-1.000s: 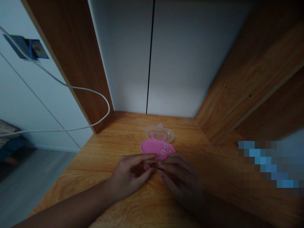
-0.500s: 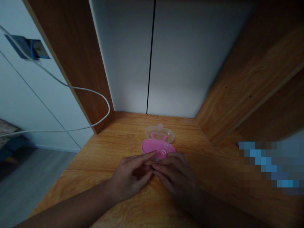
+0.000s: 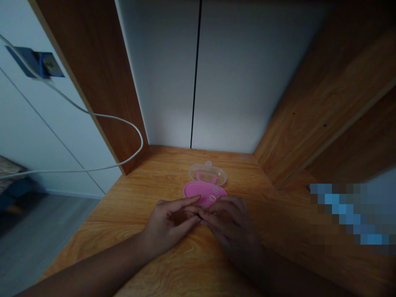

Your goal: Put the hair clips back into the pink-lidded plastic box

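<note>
A pink oval case point(image 3: 194, 190) lies on the wooden table, with two pale oval marks at its right end. Its clear lid point(image 3: 207, 175), with a pink handle, is spread open on the far side. Just in front of the case, my left hand point(image 3: 168, 225) has thumb and fingers pinched together at the tips. My right hand point(image 3: 232, 222) meets it there, its fingers also bent into a pinch. Between the fingertips is something small and dark that I cannot make out. The near edge of the case is hidden behind my hands.
The wooden tabletop point(image 3: 130, 206) runs back to white panels point(image 3: 167, 82). Wooden boards point(image 3: 293, 136) rise on the right and left. A white cable point(image 3: 136, 128) loops in from the left. A blurred-out patch point(image 3: 346, 214) covers the right side.
My left fingers have drawn closer together at the tips, with the index finger slightly lower and further left. The case and its lid stay where they were.
</note>
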Available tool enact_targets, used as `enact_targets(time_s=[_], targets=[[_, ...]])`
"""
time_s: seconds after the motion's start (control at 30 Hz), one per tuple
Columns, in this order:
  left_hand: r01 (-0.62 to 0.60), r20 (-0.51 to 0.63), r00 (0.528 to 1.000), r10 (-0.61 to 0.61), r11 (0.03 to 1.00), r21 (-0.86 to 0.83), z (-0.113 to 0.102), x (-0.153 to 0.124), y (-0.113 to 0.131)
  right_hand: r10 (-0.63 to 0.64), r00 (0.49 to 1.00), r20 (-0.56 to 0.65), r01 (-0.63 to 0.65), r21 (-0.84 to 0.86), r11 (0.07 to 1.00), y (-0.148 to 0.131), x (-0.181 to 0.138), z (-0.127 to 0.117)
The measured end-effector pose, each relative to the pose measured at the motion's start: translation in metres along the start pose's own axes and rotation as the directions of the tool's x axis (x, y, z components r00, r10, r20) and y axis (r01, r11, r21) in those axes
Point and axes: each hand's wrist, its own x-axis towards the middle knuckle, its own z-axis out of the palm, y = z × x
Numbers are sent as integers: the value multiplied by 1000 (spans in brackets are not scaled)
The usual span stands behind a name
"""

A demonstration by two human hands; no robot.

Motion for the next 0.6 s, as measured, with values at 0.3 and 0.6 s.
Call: enact_targets(time_s=[0.3, 0.6], targets=[[173, -3, 984, -176, 971, -162, 1, -2, 0, -24, 999, 26, 24, 7, 1000, 0, -2, -2], [205, -9, 977, -211, 957, -207, 2, 1, 3, 14, 999, 39, -16, 44, 999, 5, -8, 1]])
